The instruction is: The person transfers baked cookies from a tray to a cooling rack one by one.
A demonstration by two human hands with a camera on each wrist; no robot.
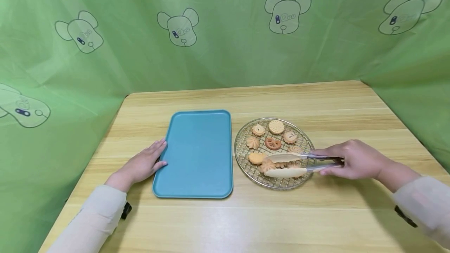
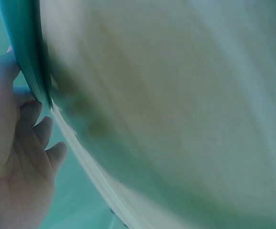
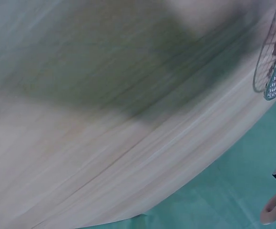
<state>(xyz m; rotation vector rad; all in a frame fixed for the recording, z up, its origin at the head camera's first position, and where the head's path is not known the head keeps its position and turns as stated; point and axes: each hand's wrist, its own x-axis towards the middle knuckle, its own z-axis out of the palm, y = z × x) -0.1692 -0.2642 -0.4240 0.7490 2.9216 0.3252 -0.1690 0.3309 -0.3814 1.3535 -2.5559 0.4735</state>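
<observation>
In the head view my left hand [image 1: 142, 164] rests at the left edge of a blue rectangular tray [image 1: 197, 155], its fingertips touching the rim. The left wrist view shows those fingers beside the tray's rim [image 2: 27, 52]. My right hand [image 1: 362, 160] grips metal tongs [image 1: 321, 161] with cream-coloured tips, which reach left over a round wire rack [image 1: 242, 167]. A piped cookie [image 1: 268, 166] lies between the spread tips; whether they touch it I cannot tell. In the right wrist view only part of the hand [image 3: 275, 210] shows at the right edge.
Several other cookies lie on the rack, among them a brown pretzel-shaped one [image 1: 273, 143] and a round dotted one [image 1: 276, 127]. Tray and rack stand side by side on a wooden table [image 1: 218, 225]. Green curtains [image 1: 232, 57] with bear drawings hang behind and beside it.
</observation>
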